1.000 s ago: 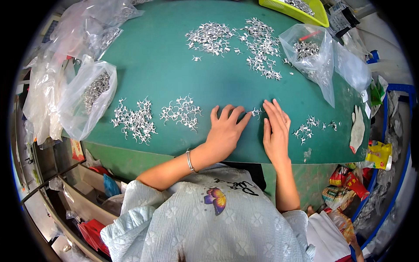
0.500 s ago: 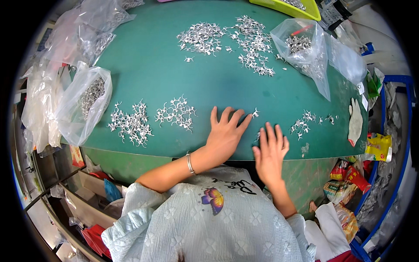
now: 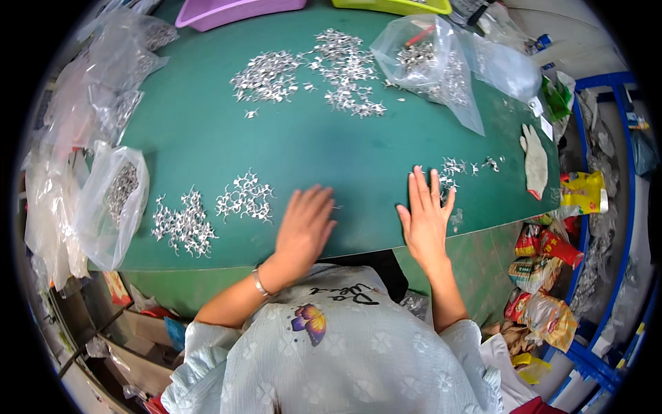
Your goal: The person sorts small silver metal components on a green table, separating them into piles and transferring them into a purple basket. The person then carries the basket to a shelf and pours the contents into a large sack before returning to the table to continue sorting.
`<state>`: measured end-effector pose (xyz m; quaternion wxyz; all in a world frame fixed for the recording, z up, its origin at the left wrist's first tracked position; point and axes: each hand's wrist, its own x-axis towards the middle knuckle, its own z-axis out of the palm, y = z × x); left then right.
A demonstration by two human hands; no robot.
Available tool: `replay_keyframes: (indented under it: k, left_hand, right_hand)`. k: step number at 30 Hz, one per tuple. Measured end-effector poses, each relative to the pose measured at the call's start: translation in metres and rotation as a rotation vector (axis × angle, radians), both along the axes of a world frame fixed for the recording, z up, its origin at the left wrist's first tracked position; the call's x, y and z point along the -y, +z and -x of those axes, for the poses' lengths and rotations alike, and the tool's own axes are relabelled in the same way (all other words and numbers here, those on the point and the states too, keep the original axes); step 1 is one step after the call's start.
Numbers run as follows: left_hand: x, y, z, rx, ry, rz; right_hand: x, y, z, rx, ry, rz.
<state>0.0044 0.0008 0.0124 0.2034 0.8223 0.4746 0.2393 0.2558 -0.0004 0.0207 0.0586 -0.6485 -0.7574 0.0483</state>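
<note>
My left hand (image 3: 303, 226) lies flat on the green table (image 3: 324, 148), fingers slightly blurred, just right of a small heap of silver metal clips (image 3: 244, 197). A second heap of clips (image 3: 182, 225) sits further left. My right hand (image 3: 424, 215) rests palm down with its fingers spread, its fingertips beside a few scattered clips (image 3: 452, 169). Neither hand holds anything that I can see. Two larger piles of clips (image 3: 267, 74) (image 3: 345, 76) lie at the far side of the table.
Clear plastic bags with clips sit at the far right (image 3: 431, 65) and along the left edge (image 3: 114, 196). A white glove (image 3: 534, 159) lies at the right edge. Purple (image 3: 227, 10) and yellow (image 3: 393, 5) trays stand at the back. Colourful packets (image 3: 552, 276) are piled below right.
Both hands have slid apart across the table: the left hand moved left toward the clip heap, and the right hand shifted right near the scattered clips.
</note>
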Motion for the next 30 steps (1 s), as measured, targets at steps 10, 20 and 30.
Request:
replay_keyframes:
  k: [10, 20, 30]
  left_hand:
    - [-0.007, -0.008, 0.030, -0.069, 0.309, -0.041]
    - [0.011, 0.029, -0.041, 0.498, -0.347, 0.546]
    - [0.052, -0.029, -0.078, 0.295, -0.858, 1.185]
  right_hand:
    - [-0.011, 0.012, -0.076, -0.375, -0.167, -0.240]
    - [-0.017, 0.002, -0.090, -0.507, -0.112, -0.098]
    - [-0.021, 0.007, -0.085, -0.492, 0.115, -0.043]
